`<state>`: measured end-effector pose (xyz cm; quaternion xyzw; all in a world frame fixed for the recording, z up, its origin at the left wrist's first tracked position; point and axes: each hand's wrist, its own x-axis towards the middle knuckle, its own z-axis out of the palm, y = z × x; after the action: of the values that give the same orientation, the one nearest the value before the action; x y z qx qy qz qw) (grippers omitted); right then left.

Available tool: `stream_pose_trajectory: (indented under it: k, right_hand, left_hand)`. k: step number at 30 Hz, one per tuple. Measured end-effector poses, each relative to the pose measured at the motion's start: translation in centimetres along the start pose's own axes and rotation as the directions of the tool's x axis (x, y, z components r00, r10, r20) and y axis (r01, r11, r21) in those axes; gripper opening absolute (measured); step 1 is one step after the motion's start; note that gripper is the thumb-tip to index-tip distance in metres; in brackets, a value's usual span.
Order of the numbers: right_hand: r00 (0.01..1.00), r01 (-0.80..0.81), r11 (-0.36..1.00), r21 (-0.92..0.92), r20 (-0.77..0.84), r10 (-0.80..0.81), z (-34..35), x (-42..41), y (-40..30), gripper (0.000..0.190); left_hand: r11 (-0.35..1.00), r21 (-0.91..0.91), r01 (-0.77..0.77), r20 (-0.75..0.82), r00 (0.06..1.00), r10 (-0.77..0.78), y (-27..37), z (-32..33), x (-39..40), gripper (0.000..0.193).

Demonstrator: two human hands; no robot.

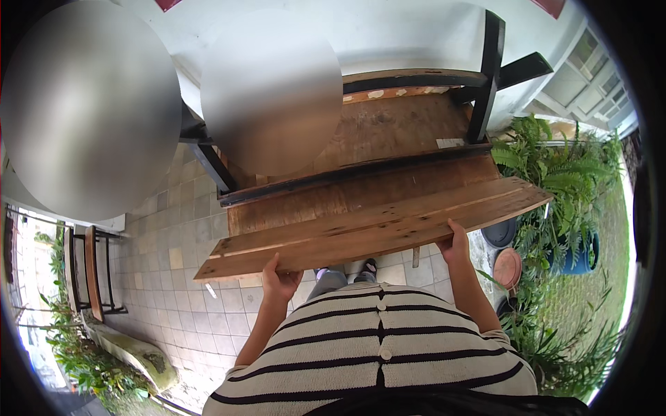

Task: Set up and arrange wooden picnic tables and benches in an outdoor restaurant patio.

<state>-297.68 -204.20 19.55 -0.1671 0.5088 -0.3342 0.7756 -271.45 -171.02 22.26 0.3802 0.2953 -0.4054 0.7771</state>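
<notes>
Both my hands hold a long brown wooden panel [374, 229], made of joined boards, across the front of my body. My left hand [281, 281] grips its near edge toward the left end, thumb on top and fingers beneath. Farther right, my right hand [453, 244] grips the same edge the same way. Just beyond the panel stands a wooden piece of furniture [395, 125] with black rails and crossed black legs. Its open inner face is bare brown wood, and the panel overlaps part of its near side. Blurred ovals hide its left part.
Square tiles [208, 307] cover the floor. Potted ferns [541, 156], a terracotta-coloured dish [507, 268] and a blue pot [580, 255] stand at the right. A bench [93, 270] stands at the far left, near a low mossy edge [140, 359]. A white wall [406, 31] rises behind the furniture.
</notes>
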Motion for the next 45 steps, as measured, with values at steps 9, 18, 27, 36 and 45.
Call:
stream_pose_trajectory:
  k: [9,18,27,36,45]
  right_hand:
    - [0.992,0.119,0.985,-0.124,0.047,-0.114,-5.2,0.1,-0.8,0.037]
    - [0.962,0.266,0.963,0.046,-0.083,-0.261,-10.8,-13.4,8.1,0.033]
    - [0.851,0.461,0.838,0.291,-0.412,-0.325,-19.4,-28.9,22.0,0.031]
    - [0.612,0.718,0.55,0.427,-0.764,-0.205,-22.2,-39.8,36.7,0.027]
    - [0.378,0.911,0.174,0.375,-0.926,0.015,-22.5,-45.9,47.4,0.024]
  left_hand:
    - [0.975,0.204,0.092,0.191,0.973,-0.132,1.5,-5.5,1.3,0.028]
    - [0.849,0.499,0.172,0.278,0.897,-0.345,7.9,-9.9,1.9,0.03]
    - [0.584,0.803,0.114,0.305,0.764,-0.568,7.6,-4.4,0.0,0.021]
    - [0.321,0.945,-0.06,0.295,0.576,-0.762,-6.1,2.9,-0.7,0.024]
    - [-0.045,0.938,-0.345,0.046,0.251,-0.967,-25.2,2.4,-7.3,0.022]
